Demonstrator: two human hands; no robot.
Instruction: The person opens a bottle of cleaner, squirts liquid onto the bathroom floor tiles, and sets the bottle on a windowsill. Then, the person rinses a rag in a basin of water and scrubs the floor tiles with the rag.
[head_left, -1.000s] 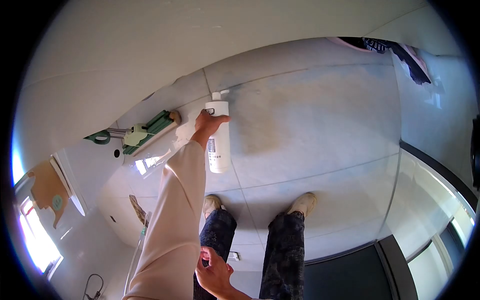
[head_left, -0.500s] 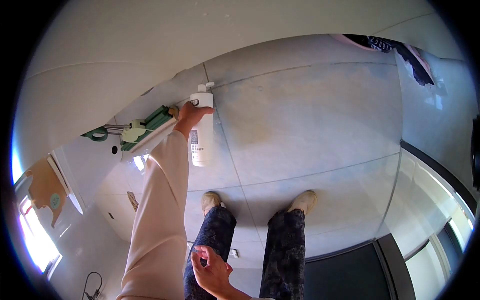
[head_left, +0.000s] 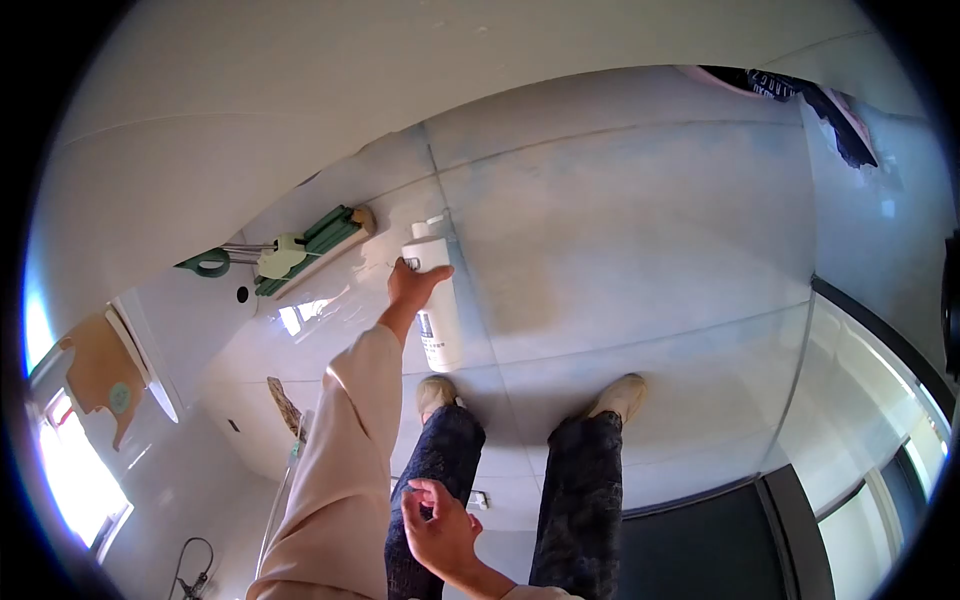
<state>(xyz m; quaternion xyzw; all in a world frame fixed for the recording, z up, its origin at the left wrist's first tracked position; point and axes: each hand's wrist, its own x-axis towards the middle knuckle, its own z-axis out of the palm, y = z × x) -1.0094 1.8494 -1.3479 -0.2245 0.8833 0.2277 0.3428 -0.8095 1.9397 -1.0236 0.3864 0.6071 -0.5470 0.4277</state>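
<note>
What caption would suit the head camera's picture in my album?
Left hand grips a white pump bottle over grey floor tiles, while the right hand curls loosely.

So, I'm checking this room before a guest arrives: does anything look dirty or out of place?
The tiled floor has a brownish patch right of the white bottle, odd against the grey; I can't tell stain from shadow. At the upper right, a dark cloth droops, looking untidy.

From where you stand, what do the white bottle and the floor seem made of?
The white bottle looks like satin plastic, going by its smooth, softly shaded body. The floor seems semi-gloss ceramic tile, possibly stone: straight joints, bright reflections.
</note>
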